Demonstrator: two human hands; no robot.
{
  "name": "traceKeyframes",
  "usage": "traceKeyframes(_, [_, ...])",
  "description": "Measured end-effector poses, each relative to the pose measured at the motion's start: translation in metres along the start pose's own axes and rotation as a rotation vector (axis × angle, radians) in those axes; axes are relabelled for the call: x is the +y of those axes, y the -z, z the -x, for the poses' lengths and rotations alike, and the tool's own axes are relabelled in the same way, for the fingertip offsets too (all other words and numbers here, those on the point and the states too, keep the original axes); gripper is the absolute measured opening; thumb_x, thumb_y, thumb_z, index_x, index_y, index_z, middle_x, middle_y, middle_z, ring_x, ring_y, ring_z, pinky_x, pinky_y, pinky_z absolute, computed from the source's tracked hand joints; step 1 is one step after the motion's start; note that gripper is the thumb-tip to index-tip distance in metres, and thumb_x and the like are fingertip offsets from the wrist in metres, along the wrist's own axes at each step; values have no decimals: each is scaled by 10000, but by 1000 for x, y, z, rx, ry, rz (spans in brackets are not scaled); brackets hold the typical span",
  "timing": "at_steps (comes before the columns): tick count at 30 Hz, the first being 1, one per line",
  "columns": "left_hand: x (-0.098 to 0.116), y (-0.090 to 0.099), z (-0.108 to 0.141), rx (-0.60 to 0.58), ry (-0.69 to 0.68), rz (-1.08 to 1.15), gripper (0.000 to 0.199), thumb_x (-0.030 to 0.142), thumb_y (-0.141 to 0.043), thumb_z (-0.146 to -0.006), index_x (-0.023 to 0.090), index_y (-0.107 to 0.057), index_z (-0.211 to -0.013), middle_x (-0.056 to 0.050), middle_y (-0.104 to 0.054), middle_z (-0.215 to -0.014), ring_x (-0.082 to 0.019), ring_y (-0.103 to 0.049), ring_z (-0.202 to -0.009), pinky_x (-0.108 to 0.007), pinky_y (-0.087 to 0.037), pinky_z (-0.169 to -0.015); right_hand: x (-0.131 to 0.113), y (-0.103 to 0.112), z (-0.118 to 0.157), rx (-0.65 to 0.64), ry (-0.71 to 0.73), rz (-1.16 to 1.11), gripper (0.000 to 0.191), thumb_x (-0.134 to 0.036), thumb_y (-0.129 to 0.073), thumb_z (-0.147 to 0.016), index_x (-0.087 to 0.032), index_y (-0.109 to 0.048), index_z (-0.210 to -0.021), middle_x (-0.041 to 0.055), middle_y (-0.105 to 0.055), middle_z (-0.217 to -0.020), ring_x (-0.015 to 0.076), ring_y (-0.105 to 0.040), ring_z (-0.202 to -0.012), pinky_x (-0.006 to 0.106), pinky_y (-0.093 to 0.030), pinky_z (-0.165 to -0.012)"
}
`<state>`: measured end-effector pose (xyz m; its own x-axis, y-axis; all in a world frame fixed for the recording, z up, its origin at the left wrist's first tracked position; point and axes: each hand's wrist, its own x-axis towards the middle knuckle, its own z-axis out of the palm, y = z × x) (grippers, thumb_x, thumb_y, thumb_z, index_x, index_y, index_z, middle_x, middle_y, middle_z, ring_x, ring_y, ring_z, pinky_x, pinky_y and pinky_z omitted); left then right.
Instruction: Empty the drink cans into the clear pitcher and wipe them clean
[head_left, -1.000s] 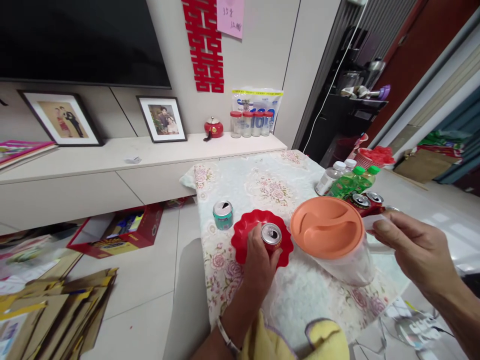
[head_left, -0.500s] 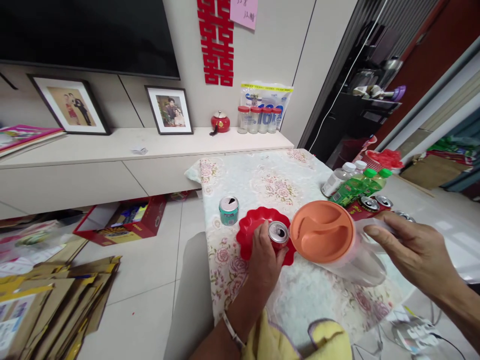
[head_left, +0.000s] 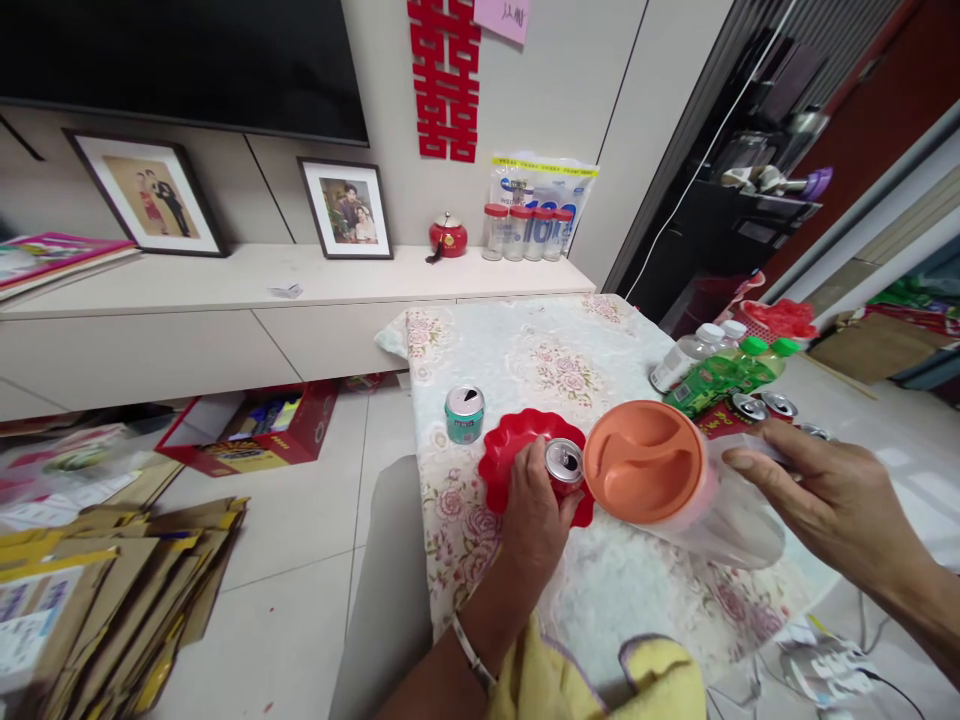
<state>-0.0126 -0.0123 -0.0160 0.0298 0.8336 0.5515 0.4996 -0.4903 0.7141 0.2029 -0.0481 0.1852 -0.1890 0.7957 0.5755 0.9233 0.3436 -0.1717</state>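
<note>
Can (head_left: 564,462): red, cylindrical metal, opened top; above the dish (head_left: 504,440), whether resting there cannot be told. Left hand (head_left: 536,505): fingers wrapped round can. Pitcher (head_left: 739,535): translucent, smooth; orange lid (head_left: 645,462) with moulded hollows. Right hand (head_left: 832,490): fingers closed on pitcher's handle. Change: pitcher tipped further leftward, lid now just beside can; work apparently centred there. Dish: red, glossy, scalloped. Teal can (head_left: 464,415): squat, upright, beside dish. Tabletop (head_left: 510,350): floral cloth.

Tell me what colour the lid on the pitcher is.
The lid is orange; it shows well in the head view.
</note>
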Motion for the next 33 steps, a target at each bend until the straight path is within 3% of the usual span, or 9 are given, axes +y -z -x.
traceKeyframes(13, [0,5,2,-53,1,-17,842,142,-711,-869,150,-214,-1548,-256,-500,-1442,-393,-513,-1391,-596,-508,-1091,-2,2,-11,-35,185,90,491,-580,-474,-1022,-227,-527,-685,-92,-349,-429,73,-335,-313,229,-277,-369])
traceKeyframes(23, [1,2,3,-26,13,-21,853,156,-700,-879,186,-194,-1565,-232,-498,-1454,-384,-518,-1392,-592,-515,-1089,-2,3,-19,-102,134,126,577,-686,-424,-986,-245,-509,-623,-73,-332,-416,100,-343,-304,257,-282,-362])
traceKeyframes(33, [5,4,2,-21,21,-22,827,162,-717,-876,154,-234,-1547,-242,-511,-1436,-384,-518,-1386,-578,-516,-1086,-6,6,-26,-151,175,145,533,-650,-424,-1006,-239,-577,-702,-70,-417,-407,102,-392,-283,240,-303,-335])
